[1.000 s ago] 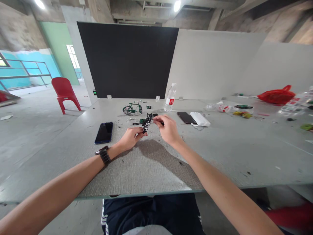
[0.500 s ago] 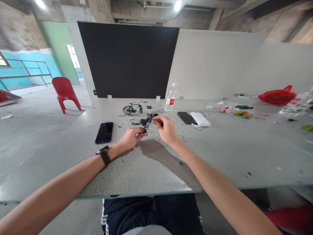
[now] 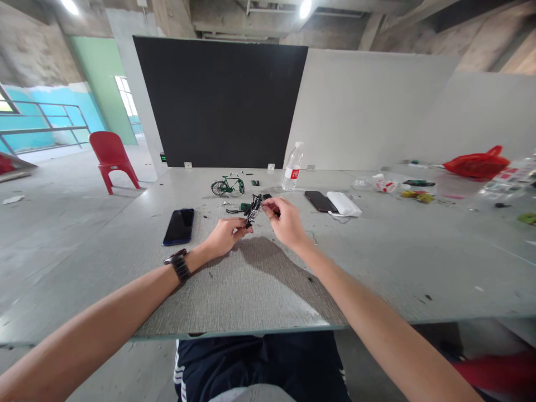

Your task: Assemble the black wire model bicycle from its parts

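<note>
Between my hands, a small black and silver model assembly point(image 3: 253, 210) is held tilted just above the table. My left hand point(image 3: 228, 234) pinches its lower end between thumb and fingers. My right hand point(image 3: 287, 219) is closed at its upper right side, fingertips pressed together; whatever they hold is too small to make out. Behind the assembly stands a green model bicycle point(image 3: 227, 185) with black wheels. Small green and black parts point(image 3: 245, 207) lie just left of the assembly, partly hidden by it.
A dark phone point(image 3: 178, 227) lies left of my hands. Behind them to the right are a water bottle point(image 3: 291, 167), another phone point(image 3: 320, 201) and a white pouch point(image 3: 344, 204). A red bag point(image 3: 476, 163) and plastic packaging sit far right. A black panel point(image 3: 226, 103) rises behind the table.
</note>
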Demonstrator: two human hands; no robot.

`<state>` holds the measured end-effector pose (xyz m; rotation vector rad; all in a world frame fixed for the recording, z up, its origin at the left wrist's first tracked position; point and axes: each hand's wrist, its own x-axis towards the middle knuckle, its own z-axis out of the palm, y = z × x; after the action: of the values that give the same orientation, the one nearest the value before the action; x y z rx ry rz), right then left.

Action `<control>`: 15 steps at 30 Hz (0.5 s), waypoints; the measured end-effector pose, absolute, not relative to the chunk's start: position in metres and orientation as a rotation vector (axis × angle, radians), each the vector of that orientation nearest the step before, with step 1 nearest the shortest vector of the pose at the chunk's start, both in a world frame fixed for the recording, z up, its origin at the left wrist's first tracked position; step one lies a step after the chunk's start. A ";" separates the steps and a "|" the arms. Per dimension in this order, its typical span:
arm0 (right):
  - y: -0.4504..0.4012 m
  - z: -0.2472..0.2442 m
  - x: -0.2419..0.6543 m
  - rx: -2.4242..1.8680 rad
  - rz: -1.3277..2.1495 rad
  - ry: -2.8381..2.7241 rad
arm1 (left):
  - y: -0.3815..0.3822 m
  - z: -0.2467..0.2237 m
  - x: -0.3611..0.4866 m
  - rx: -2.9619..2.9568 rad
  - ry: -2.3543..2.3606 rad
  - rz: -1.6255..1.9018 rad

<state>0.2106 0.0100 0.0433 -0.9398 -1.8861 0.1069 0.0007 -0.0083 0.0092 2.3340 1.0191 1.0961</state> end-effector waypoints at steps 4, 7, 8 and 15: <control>0.010 0.043 0.211 -0.942 0.104 -1.893 | -0.008 0.009 0.001 2.343 1.017 1.093; 0.011 0.043 0.211 -0.944 0.106 -1.895 | -0.007 0.008 0.001 2.346 1.031 1.088; 0.011 0.043 0.211 -0.945 0.107 -1.895 | -0.007 0.008 0.001 2.347 1.031 1.090; 0.011 0.044 0.211 -0.947 0.109 -1.900 | -0.009 0.011 0.002 2.302 1.058 1.099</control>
<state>0.2107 0.0114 0.0438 -0.9470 -1.9002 0.1091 0.0016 -0.0094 0.0107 2.3016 1.0578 1.0992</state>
